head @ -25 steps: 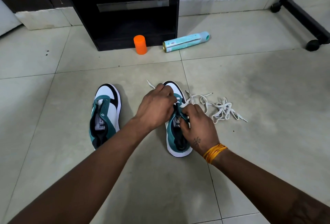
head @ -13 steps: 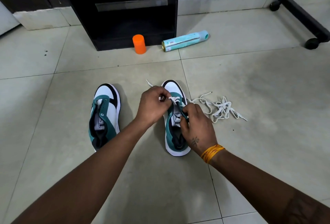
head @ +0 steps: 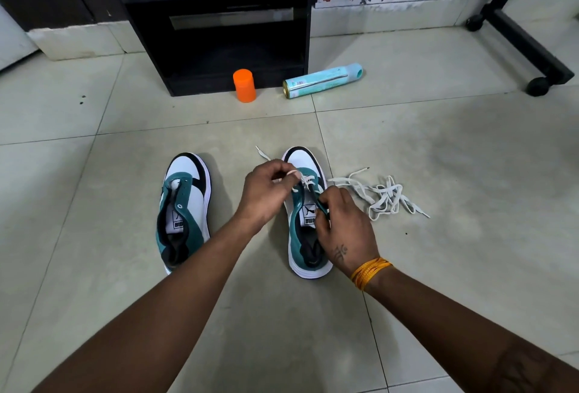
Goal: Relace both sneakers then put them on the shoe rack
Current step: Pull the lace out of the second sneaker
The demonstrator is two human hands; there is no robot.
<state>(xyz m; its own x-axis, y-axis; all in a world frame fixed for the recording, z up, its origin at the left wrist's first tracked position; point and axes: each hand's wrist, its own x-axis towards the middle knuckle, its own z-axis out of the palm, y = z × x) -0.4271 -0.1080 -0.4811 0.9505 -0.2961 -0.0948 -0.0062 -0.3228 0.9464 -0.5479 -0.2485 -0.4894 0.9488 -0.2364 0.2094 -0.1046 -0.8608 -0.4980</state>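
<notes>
Lacing the right-hand teal-and-white sneaker [head: 308, 214] on the tiled floor.
I judge the flat white lace [head: 305, 180] limp: left hand [head: 268, 190] pinches it near its tip, right hand [head: 343, 225] grips the eyelet edge.

One view only, head-worn, wide-angle. Looks forward and steeply down onto the tiled floor [head: 438, 267]. Both forearms enter from 6 o'clock and meet near frame centre, close under the lens. Black shelf unit [head: 219, 48] sits at 12 o'clock, farther off, its top cropped. Wheeled black stand [head: 532, 48] at 2 o'clock. Straight edges bow toward the frame borders.
</notes>
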